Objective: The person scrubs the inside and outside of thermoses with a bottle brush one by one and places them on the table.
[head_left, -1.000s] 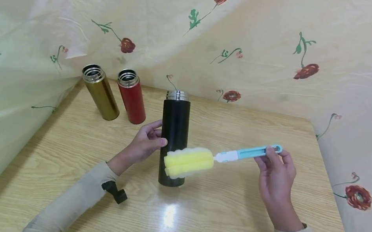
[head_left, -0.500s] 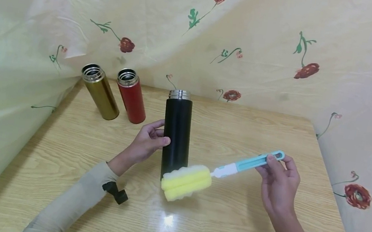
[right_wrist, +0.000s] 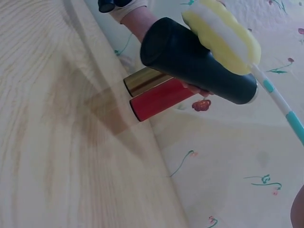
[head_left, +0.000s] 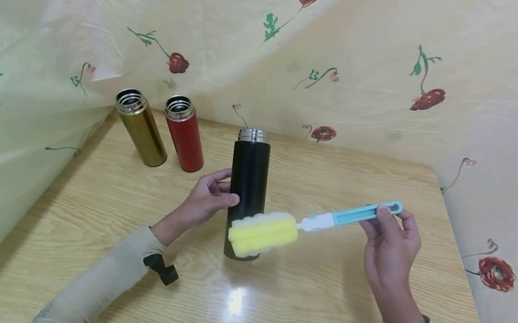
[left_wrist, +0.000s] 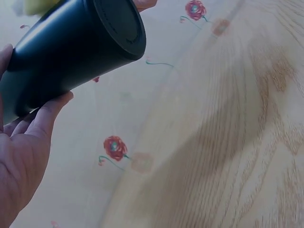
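My left hand (head_left: 206,198) grips a black thermos bottle (head_left: 249,176) around its side. The bottle has no lid, and its steel threaded mouth points up. In the left wrist view the bottle's base (left_wrist: 122,23) is lifted off the table. My right hand (head_left: 392,252) pinches the end of a blue and white handle (head_left: 356,215) that belongs to a bottle brush. The brush's yellow and white sponge head (head_left: 263,234) is in front of the bottle's lower part in the head view. Whether sponge and bottle touch, I cannot tell.
A gold thermos bottle (head_left: 142,131) and a red thermos bottle (head_left: 185,134) stand lidless at the back left of the wooden table (head_left: 317,313). Flower-patterned cloth (head_left: 238,26) hangs behind and along both sides.
The sponge head went down past the bottle's base, then came back up across its lower part. The black bottle has shifted slightly right in my left hand.
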A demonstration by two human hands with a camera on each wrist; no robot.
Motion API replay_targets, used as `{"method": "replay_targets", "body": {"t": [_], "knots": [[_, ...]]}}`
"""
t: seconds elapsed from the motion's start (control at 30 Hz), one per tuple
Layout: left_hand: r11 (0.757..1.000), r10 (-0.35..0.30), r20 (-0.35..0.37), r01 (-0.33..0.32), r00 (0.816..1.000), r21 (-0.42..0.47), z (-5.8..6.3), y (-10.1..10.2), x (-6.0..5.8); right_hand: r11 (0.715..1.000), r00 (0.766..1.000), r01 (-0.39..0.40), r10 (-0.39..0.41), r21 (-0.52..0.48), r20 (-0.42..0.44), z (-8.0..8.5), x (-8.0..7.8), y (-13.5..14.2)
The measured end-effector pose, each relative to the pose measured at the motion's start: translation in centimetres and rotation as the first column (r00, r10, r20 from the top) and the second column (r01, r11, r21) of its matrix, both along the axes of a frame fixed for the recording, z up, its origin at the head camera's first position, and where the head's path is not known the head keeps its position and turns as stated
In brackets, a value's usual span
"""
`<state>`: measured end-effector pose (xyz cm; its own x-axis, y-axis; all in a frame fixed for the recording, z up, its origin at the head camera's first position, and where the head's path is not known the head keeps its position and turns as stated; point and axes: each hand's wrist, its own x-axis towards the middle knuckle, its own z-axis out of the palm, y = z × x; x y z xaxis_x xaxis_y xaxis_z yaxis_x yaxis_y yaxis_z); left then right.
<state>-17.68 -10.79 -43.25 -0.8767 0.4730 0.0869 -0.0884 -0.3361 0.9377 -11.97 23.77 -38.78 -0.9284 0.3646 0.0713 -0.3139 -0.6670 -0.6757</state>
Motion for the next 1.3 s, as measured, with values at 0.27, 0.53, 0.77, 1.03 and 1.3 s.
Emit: {"method": "replay_targets", "body": {"t": [0.27, 0.53, 0.77, 1.03, 1.3], "knots": [[0.998, 0.027, -0.001, -0.027, 1.000, -0.054, -0.1, 0.0, 0.1, 0.996, 0.996, 0.093, -0.093, -0.002, 0.015, 0.9, -1.3, 0.1], [0.998, 0.019, -0.015, -0.020, 1.000, -0.055, -0.2, 0.0, 0.2, 0.988, 0.989, 0.151, -0.151, -0.043, -0.003, 1.9, -2.8, 0.0], [0.999, 0.011, -0.029, -0.012, 1.000, -0.052, -0.3, 0.0, 0.3, 0.981, 0.980, 0.189, -0.191, -0.037, -0.053, 2.7, -4.2, -0.4], [1.000, -0.023, -0.036, 0.023, 0.999, -0.004, -0.5, 0.1, 0.3, 0.976, 0.975, 0.212, -0.214, -0.042, -0.063, 3.9, -5.8, -1.0], [0.998, -0.041, -0.039, 0.042, 0.998, 0.038, -0.3, 0.3, 0.3, 0.978, 0.980, 0.186, -0.192, -0.089, -0.060, 4.7, -7.2, -1.3]]}}
